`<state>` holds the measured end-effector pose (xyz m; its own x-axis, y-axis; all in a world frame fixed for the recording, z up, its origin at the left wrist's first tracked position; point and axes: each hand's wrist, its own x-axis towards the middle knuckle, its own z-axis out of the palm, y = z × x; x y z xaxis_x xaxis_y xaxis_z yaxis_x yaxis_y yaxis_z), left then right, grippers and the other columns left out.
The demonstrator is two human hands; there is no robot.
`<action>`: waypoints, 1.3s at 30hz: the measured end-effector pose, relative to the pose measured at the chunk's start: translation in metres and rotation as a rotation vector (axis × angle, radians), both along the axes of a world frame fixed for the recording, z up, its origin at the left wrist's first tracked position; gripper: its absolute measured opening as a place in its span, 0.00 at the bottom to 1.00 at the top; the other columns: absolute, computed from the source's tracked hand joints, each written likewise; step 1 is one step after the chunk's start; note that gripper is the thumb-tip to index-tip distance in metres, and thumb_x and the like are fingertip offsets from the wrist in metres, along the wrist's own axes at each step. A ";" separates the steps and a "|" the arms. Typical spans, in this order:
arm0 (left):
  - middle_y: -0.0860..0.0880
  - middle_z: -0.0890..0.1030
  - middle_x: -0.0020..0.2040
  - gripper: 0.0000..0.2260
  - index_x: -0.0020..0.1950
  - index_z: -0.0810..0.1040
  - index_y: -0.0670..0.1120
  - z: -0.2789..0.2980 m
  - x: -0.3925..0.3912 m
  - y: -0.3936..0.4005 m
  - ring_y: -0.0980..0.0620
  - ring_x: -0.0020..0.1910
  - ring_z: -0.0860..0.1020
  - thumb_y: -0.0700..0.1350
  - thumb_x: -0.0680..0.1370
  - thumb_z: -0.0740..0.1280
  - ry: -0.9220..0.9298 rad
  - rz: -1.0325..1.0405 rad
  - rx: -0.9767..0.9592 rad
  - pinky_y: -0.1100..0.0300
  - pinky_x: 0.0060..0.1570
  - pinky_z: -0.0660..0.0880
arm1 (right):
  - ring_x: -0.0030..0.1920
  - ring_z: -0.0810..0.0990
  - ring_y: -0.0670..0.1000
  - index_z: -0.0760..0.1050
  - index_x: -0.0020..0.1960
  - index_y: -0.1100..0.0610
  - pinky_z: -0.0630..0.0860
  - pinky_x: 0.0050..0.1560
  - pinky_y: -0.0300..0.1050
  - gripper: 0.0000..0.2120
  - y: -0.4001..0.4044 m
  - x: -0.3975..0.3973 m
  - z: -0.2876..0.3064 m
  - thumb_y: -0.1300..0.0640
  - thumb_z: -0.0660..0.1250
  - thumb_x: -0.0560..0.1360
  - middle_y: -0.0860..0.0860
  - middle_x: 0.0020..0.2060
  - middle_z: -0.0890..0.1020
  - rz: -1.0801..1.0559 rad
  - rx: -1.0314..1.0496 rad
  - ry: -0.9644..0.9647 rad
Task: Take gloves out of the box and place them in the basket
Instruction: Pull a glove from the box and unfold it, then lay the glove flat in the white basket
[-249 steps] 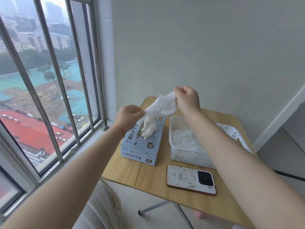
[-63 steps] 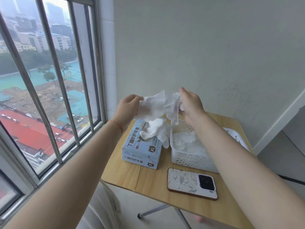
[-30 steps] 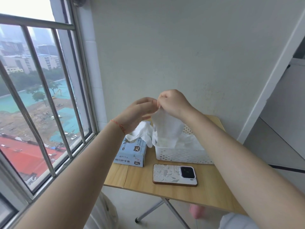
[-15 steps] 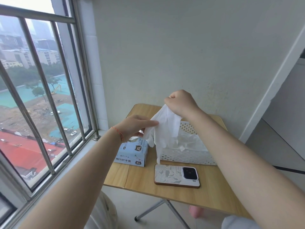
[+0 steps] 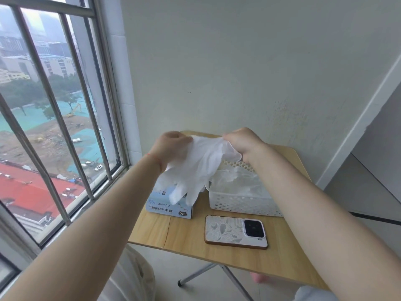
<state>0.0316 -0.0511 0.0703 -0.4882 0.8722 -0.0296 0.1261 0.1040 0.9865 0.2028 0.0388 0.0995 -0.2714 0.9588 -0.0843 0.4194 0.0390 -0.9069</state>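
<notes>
A white glove [image 5: 199, 168] is stretched in the air between my left hand [image 5: 171, 148] and my right hand [image 5: 243, 143], each pinching one side of its cuff. Its fingers hang down over the light blue glove box [image 5: 169, 208], which stands on the left part of the small wooden table [image 5: 217, 255]. Right of the box is the white perforated basket [image 5: 243, 205], holding a heap of white gloves [image 5: 236, 181]. My right forearm hides the basket's right end.
A phone [image 5: 236, 232] in a patterned case lies face down in front of the basket. A barred window [image 5: 54, 118] runs along the left, and a plain wall stands right behind the table. The table's metal legs [image 5: 195, 276] show below its front edge.
Half a second ago only my right hand held the glove, hanging long. Now my left hand has taken the cuff's other side and the glove is spread wide.
</notes>
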 end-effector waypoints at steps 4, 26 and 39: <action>0.50 0.77 0.36 0.04 0.41 0.79 0.46 -0.036 0.020 0.033 0.49 0.37 0.75 0.44 0.76 0.70 0.307 -0.063 -0.151 0.61 0.37 0.74 | 0.41 0.72 0.55 0.69 0.42 0.61 0.66 0.34 0.40 0.09 0.015 0.024 -0.037 0.59 0.58 0.80 0.56 0.37 0.72 -0.032 0.078 -0.319; 0.51 0.67 0.74 0.24 0.73 0.67 0.55 -0.064 0.140 0.069 0.47 0.72 0.65 0.62 0.79 0.60 1.177 -0.633 -0.200 0.49 0.71 0.61 | 0.50 0.79 0.56 0.69 0.66 0.59 0.69 0.39 0.45 0.21 0.049 0.130 -0.076 0.69 0.58 0.75 0.54 0.53 0.79 -0.131 0.347 -1.075; 0.49 0.73 0.69 0.21 0.68 0.74 0.55 -0.045 0.099 0.070 0.45 0.66 0.72 0.64 0.78 0.61 0.956 -0.415 -0.085 0.45 0.67 0.68 | 0.46 0.76 0.55 0.72 0.57 0.61 0.66 0.34 0.45 0.13 0.031 0.119 -0.069 0.69 0.62 0.73 0.57 0.53 0.74 -0.075 0.665 -1.102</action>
<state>0.1304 0.0185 0.0253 -0.0034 0.9898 0.1423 0.8919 -0.0613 0.4481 0.3215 0.0696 0.0301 -0.3083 0.9127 0.2683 0.9512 0.2913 0.1020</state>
